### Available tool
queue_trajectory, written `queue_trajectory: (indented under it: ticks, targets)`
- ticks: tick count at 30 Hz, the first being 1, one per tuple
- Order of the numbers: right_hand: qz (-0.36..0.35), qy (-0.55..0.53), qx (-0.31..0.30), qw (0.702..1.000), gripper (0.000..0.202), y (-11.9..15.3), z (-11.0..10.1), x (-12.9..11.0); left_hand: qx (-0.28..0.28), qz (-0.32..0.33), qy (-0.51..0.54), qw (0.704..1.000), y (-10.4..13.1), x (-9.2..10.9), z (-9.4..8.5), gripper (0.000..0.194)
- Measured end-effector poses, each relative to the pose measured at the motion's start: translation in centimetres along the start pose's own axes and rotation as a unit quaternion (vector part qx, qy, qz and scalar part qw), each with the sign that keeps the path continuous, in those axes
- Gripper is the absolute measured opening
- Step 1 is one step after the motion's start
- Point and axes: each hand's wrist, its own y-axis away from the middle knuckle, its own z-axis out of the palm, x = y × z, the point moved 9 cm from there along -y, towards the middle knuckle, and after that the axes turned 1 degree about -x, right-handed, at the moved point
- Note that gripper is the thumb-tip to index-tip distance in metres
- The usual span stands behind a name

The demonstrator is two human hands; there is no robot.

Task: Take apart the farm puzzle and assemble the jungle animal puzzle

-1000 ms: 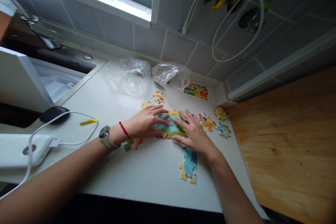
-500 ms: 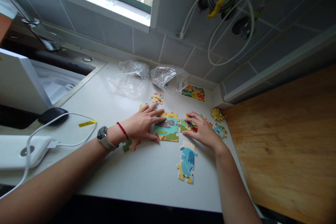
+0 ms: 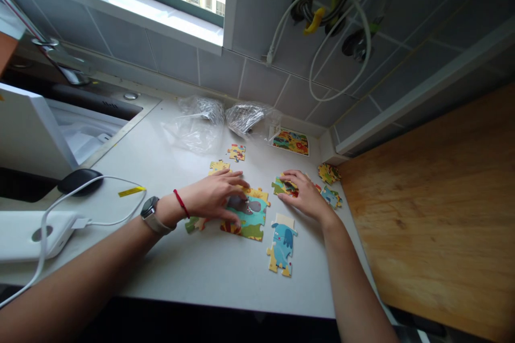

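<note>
My left hand lies over the left part of a joined puzzle section with a grey hippo on it; its fingers are spread, thumb apart. My right hand curls its fingers and thumb around colourful puzzle pieces to the right of that section, partly hiding them. Nearer the counter's front are joined pieces with a blue elephant. Beneath my left wrist a green and orange piece shows in part. Beyond my left hand lie a yellow piece and another joined piece.
More puzzle pieces and a blue piece lie by the wooden board. A picture card and crumpled clear plastic bags are near the wall. At left are a white device, its cable, a black mouse-shaped object and the sink.
The hippo section has slid toward me and slightly left under my left hand, widening its gap from the pieces at my right hand. The whole view has shifted slightly.
</note>
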Motion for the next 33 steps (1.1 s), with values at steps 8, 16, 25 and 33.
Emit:
queue_trajectory:
  ticks: [8, 16, 25, 33]
  targets:
    - [0.009, 0.008, 0.001, 1.0, 0.042, 0.2, -0.1, -0.3, 0.092, -0.109, -0.014, 0.99, 5.3, -0.5, -2.2, 0.038]
    - [0.008, 0.06, 0.05, 0.997, 0.044, 0.1, 0.6, -1.5, 0.056, -0.212, -0.063, 0.974, 14.3, 1.6, 0.1, 0.05]
    - [-0.092, 0.016, 0.088, 0.992, 0.036, 0.1, 2.5, -5.6, 0.091, -0.246, -0.124, 0.957, 13.7, 1.4, -0.5, 0.054]
    - [-0.097, 0.017, 0.08, 0.992, 0.036, 0.4, 2.5, -6.0, 0.147, -0.271, -0.08, 0.948, 12.5, 1.8, -1.4, 0.054]
